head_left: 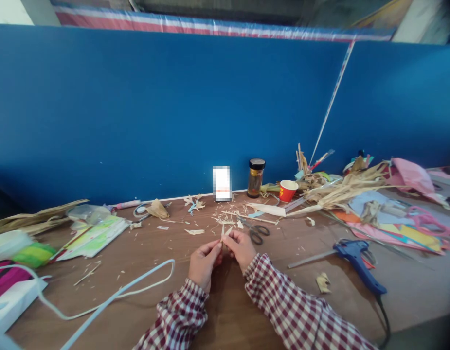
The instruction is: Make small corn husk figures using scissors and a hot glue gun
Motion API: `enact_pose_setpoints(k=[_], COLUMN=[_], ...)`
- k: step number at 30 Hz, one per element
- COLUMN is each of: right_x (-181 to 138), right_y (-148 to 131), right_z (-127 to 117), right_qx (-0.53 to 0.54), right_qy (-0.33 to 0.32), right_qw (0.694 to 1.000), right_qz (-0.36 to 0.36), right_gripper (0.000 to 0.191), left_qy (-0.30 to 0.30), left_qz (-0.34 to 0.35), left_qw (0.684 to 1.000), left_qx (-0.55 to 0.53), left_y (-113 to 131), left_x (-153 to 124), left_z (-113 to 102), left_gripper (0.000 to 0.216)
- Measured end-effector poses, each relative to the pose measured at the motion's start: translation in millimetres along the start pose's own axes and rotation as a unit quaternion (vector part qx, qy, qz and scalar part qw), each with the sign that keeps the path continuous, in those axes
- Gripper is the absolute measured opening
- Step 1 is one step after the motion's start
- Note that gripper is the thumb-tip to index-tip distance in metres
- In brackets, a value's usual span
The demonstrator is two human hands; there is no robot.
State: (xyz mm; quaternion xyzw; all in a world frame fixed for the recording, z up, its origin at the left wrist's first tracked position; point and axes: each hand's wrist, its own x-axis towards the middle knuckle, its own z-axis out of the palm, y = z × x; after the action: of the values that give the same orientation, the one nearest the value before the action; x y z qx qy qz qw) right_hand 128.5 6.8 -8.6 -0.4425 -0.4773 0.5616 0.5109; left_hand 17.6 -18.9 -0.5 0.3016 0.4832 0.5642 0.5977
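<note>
Thumb and fingers pinched, my left hand [206,261] grips the lower part of a small pale strip of dried husk [223,230]. My right hand [241,249] touches it from the other side, its fingertips closed on a second pale tip that splays to the right. Whether this is one split strip or two pieces I cannot tell. Black-handled scissors [259,233] lie on the table just beyond my right hand. Small pale scraps [228,214] are scattered in front of both hands.
A blue glue gun [359,262] with a glue stick lies right. Behind stand a dark-lidded jar [256,179], a red paper cup [288,191] and a pixelated upright screen [222,183]. Dried husks [352,187] heap at the back right. A white cable [115,295] loops at left.
</note>
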Motion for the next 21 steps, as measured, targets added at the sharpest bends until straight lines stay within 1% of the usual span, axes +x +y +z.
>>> enact_pose_setpoints(k=[6, 13, 21], right_x=[-1.2, -1.0, -2.5], right_y=[-3.2, -3.7, -2.8], right_z=[-0.4, 0.2, 0.6], right_qx=[0.012, 0.023, 0.015], right_qy=[-0.010, -0.018, -0.019], right_qw=[1.000, 0.999, 1.000], right_qz=[-0.008, 0.012, -0.007], right_gripper=[0.027, 0.030, 0.026], left_qy=[0.004, 0.008, 0.002], left_qz=[0.003, -0.001, -0.007], left_qw=[1.000, 1.000, 1.000], left_qx=[0.003, 0.004, -0.007], left_y=[0.2, 3.6, 7.1], left_x=[-0.4, -2.7, -4.4], left_z=[0.6, 2.9, 4.8], left_gripper=[0.036, 0.037, 0.035])
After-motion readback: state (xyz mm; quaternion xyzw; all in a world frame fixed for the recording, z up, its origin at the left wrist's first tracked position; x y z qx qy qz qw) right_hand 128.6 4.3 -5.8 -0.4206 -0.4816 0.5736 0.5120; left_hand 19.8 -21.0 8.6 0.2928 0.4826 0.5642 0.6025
